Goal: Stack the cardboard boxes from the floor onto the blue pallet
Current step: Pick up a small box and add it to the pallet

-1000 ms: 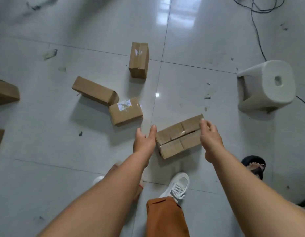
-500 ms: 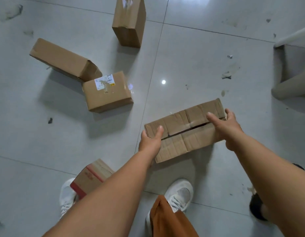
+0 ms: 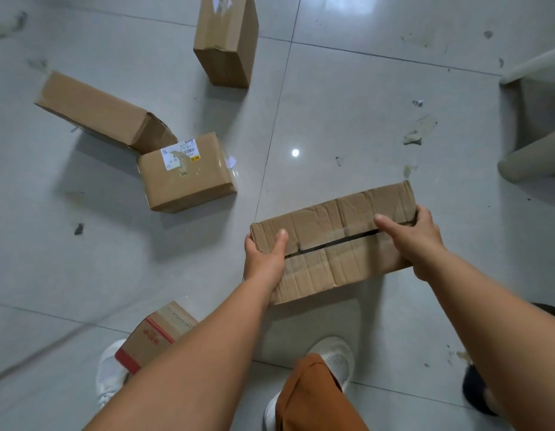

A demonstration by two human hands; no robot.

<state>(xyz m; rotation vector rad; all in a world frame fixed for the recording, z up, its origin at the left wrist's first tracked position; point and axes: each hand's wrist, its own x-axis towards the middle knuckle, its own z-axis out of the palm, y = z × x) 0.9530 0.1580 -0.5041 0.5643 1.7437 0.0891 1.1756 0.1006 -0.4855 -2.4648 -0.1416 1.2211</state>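
Observation:
A long, creased cardboard box [image 3: 335,244] with a slit along its top lies on the grey tiled floor in front of me. My left hand [image 3: 265,259] clasps its left end, thumb on top. At the other end my right hand [image 3: 416,241] grips it, thumb on the top face. Further boxes lie on the floor: one with a white label [image 3: 184,175], a long one [image 3: 98,112] behind it, an upright one [image 3: 228,38] farther off, and a red-striped one [image 3: 154,335] by my left foot. The blue pallet is out of view.
A white roll-like object [image 3: 531,126] sits at the right edge. My white shoes [image 3: 335,357] and an orange trouser leg [image 3: 310,396] are below the held box. A dark shoe [image 3: 478,390] shows at the lower right. Scraps and stains dot the tiles.
My hands went from reaching beside the box to closing on both of its ends. The view dropped closer to the floor, and the red-striped box came into sight.

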